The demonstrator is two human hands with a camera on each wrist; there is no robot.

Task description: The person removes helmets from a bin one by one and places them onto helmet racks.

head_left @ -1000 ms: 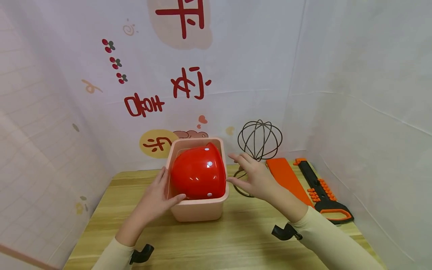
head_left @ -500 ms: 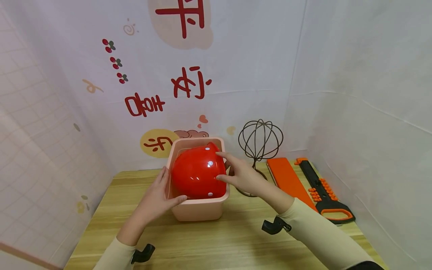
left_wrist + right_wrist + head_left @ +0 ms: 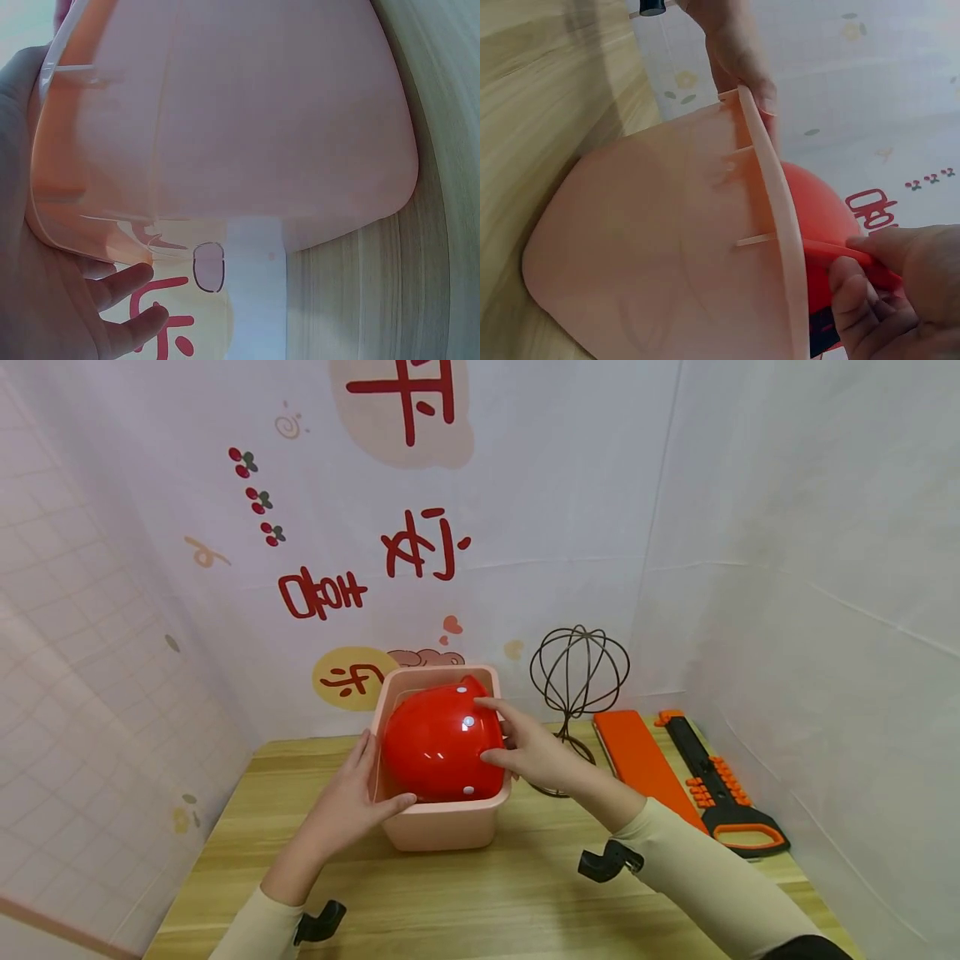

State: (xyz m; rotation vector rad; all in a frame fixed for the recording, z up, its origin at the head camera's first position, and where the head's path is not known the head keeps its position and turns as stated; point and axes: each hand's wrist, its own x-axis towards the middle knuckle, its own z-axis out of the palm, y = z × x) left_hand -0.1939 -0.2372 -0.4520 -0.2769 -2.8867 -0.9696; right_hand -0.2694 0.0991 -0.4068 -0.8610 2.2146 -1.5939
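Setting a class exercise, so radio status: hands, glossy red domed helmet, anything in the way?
Left hand on rim of pink plastic bin. Right hand pinching brim of red helmet. Helmet sideways inside bin. Bin walls around it; dark wire stand alongside.

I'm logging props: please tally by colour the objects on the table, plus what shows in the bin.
Red: 1, helmet
Pink: 1, bin
Orange: 1, flat piece
Black and orange: 1, handled tool
Dark: 1, wire stand
Total: 5
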